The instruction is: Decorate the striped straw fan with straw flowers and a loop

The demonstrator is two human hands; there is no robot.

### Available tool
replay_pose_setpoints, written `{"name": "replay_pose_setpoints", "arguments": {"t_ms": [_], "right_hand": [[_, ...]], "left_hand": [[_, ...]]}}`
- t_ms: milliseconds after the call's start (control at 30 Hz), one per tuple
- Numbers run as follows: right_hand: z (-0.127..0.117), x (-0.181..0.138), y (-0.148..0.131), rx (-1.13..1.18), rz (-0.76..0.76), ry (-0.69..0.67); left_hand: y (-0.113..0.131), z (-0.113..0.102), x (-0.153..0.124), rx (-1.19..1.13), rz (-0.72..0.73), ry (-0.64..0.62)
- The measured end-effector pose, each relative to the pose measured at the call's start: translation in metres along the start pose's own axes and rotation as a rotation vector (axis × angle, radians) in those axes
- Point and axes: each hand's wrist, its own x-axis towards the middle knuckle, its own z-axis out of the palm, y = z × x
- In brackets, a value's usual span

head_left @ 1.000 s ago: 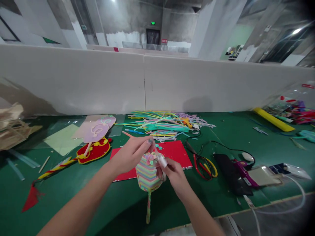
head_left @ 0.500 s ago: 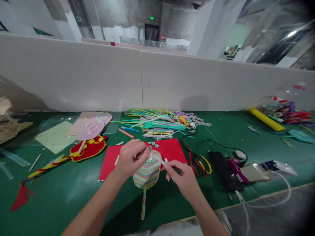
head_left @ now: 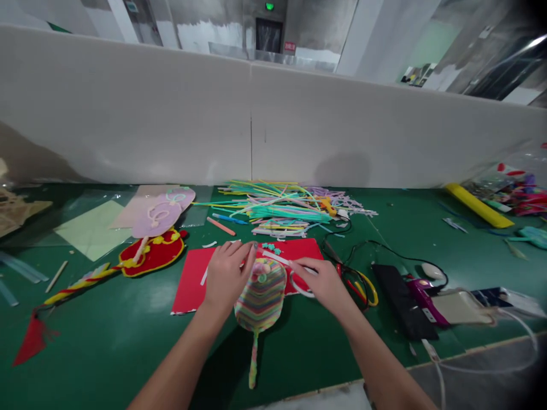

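Observation:
A rainbow-striped fan-shaped craft [head_left: 260,299] with a striped handle lies on the green table, its top over a red sheet [head_left: 190,279]. My left hand [head_left: 226,273] rests on the craft's upper left, fingers pinched at small decorations on its top. My right hand [head_left: 320,280] sits just right of the craft, fingers closed on a thin white strip [head_left: 277,259] that reaches toward my left fingertips. Small teal flower pieces [head_left: 270,247] lie on the red sheet just beyond.
A heap of coloured straws [head_left: 277,208] lies behind the red sheet. Left are a red-and-yellow fan [head_left: 154,256], a pink fan [head_left: 160,213] and a yellow sheet [head_left: 92,230]. Right are red and yellow scissors [head_left: 356,285], a black pouch [head_left: 395,302], cables and a glue gun [head_left: 421,290].
The striped craft and both hands came down from the air onto the table. My right hand shifted right, drawing the white strip out. The camera tilted down.

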Motion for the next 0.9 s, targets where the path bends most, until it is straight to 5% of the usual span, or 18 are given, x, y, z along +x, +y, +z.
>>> {"name": "replay_pose_setpoints", "arguments": {"t_ms": [333,700,900], "right_hand": [[0.018,0.048,0.02,-0.246,0.099,0.044],[0.004,0.076,0.005,-0.22,0.098,-0.121],[0.001,0.074,0.001,-0.213,0.135,-0.083]], "left_hand": [[-0.025,0.048,-0.003,-0.514,-0.576,0.027],[-0.061,0.061,0.011,-0.54,-0.544,-0.186],[-0.061,0.063,0.015,-0.545,-0.49,-0.298]]}}
